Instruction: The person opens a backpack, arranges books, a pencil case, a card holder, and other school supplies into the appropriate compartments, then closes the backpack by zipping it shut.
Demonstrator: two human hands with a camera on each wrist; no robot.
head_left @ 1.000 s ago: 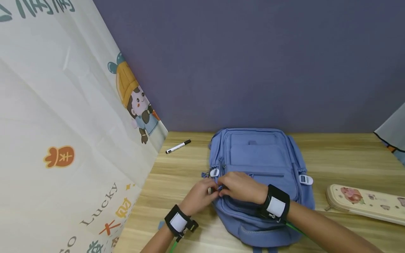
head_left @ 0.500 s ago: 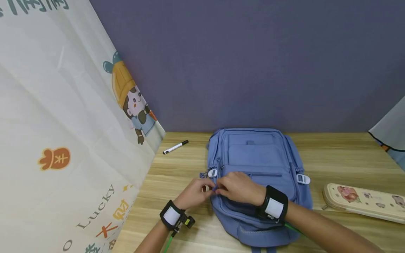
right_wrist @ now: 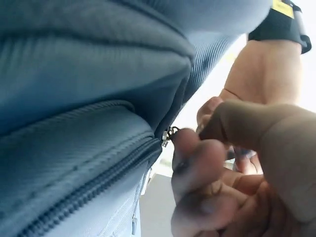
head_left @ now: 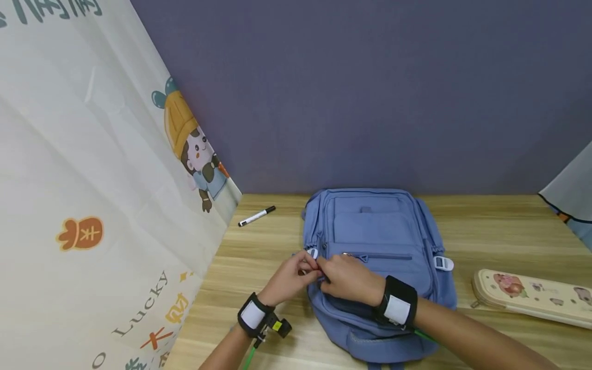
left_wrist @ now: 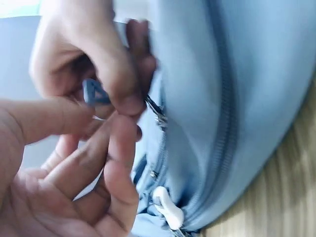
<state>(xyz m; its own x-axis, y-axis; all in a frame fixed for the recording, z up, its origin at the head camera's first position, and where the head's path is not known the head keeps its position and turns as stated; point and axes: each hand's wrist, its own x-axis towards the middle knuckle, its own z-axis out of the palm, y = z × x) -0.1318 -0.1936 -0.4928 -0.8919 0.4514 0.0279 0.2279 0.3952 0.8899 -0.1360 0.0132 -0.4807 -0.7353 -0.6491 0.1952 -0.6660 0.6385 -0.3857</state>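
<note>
A blue backpack [head_left: 379,221] lies on the wooden table, with both hands at its left side. My right hand [head_left: 355,280] pinches a zipper pull between thumb and fingertips; the pull's blue triangular end [left_wrist: 94,92] pokes out in the left wrist view. Beyond those fingertips the metal zipper slider [left_wrist: 160,119] sits on the bag. My left hand [head_left: 288,278] has its thumb and half-bent fingers right against the right fingertips and the pull's end. Whether the left fingers grip the pull I cannot tell. A white buckle [left_wrist: 168,207] hangs close below.
A black-and-white marker [head_left: 257,216] lies on the table left of the backpack. To the right is a cream pencil case [head_left: 532,295] with printed pictures. Behind the table rises a dark purple-grey panel [head_left: 370,92], and a white printed cloth [head_left: 115,154] hangs on the left.
The left hand has shifted slightly up and right, its fingers bending more around the right fingertips. The right hand stays at the zipper pull, turning a little. The backpack stays in place.
</note>
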